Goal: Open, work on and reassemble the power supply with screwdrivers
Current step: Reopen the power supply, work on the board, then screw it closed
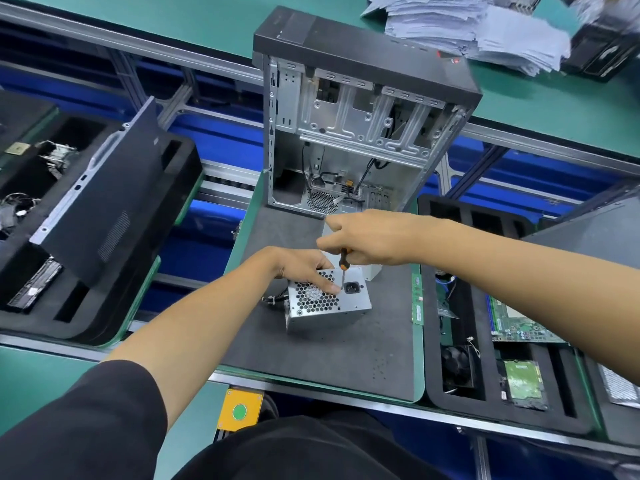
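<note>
Power supply [329, 299] grille up, lying crosswise.

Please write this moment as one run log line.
right hand: grips screwdriver, tip on power supply | left hand: presses it

Grey mat [332, 355] on a green-edged bench [419, 375], below both hands. On the mat: a power supply [329, 303], directly under the hands, grille face up; an open PC case [360, 126], upright, beyond the hands. Left of the left hand, a black foam tray [93, 320] bearing a dark side panel [104, 202]. Right of the right hand, a second foam tray [485, 407] holding boards and a drive. Far bench: paper stack [478, 29].
</note>
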Demonstrator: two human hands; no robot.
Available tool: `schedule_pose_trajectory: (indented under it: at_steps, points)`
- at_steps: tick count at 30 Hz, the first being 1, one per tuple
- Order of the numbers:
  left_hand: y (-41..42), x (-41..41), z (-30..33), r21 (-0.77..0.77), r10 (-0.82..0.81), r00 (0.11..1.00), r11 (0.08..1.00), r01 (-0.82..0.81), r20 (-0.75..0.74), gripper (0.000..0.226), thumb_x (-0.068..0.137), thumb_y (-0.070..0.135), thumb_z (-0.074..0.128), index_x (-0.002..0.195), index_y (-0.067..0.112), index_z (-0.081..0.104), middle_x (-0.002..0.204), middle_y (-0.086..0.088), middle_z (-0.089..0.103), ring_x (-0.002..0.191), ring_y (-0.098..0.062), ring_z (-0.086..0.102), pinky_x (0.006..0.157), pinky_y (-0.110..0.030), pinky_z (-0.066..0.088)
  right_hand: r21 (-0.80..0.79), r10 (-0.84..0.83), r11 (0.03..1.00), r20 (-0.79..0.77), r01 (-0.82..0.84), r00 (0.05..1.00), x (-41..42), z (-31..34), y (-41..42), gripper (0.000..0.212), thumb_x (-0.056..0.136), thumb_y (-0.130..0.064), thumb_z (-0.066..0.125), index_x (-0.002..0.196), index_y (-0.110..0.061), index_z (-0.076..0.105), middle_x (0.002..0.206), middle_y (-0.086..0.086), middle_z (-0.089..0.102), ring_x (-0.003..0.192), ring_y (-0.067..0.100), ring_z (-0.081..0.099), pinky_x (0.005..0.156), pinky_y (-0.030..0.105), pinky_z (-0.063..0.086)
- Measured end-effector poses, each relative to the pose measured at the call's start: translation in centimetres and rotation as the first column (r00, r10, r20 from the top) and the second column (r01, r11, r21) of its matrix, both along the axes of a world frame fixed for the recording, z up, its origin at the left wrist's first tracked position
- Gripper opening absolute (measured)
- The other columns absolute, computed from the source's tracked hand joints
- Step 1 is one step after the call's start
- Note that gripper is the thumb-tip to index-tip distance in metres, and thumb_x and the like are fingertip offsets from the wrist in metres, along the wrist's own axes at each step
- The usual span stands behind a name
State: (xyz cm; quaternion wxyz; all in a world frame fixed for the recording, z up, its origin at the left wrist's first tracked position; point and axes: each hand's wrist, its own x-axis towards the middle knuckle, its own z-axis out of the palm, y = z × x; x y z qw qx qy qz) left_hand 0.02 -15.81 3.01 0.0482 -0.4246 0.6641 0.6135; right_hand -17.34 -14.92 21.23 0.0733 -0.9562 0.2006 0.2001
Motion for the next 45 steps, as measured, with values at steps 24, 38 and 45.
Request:
schedule_pose_trajectory:
  at_steps: [24,38,45]
  points:
    - [0.0,0.3,-0.1,0.005,-0.026,0.998,1.000,0.026,-0.065,0.066,0.080,0.058,0.080,0.137,0.032,0.059,0.139,0.011,0.057,0.124,-0.007,0.050,0.113,-0.038,0.039,0.007,0.086,0.996,-0.167,-0.086,0.982,0.1,1.2,0.6,0.039,0.087,-0.004,0.048,0.107,-0.032,0.029,0.097,-0.003,0.026,0.059,0.031,0.049,0.053,0.045,0.039]
    - [0.1,-0.1,-0.2,0.019,-0.002,0.998,1.000,0.004,-0.059,0.054,0.066,0.071,0.082,0.100,0.028,0.077,0.097,-0.003,0.068,0.095,-0.019,0.056,0.099,-0.052,0.049,-0.008,-0.184,0.983,-0.137,0.185,0.973,-0.9,0.9,0.4,0.037,0.086,-0.016,0.052,0.096,-0.031,0.020,0.084,-0.003,0.046,0.062,0.019,0.046,0.050,0.036,0.029]
    - [0.3,0.0,0.0,-0.022,-0.006,0.999,1.000,0.005,-0.041,0.054,0.069,0.070,0.080,0.102,0.028,0.076,0.094,-0.003,0.058,0.092,-0.021,0.052,0.080,-0.044,0.049,-0.168,-0.021,0.986,-0.178,-0.009,0.984,-0.3,1.0,0.4,0.008,0.102,-0.029,0.044,0.099,-0.022,0.040,0.079,0.001,0.047,0.057,0.025,0.038,0.056,0.037,0.032]
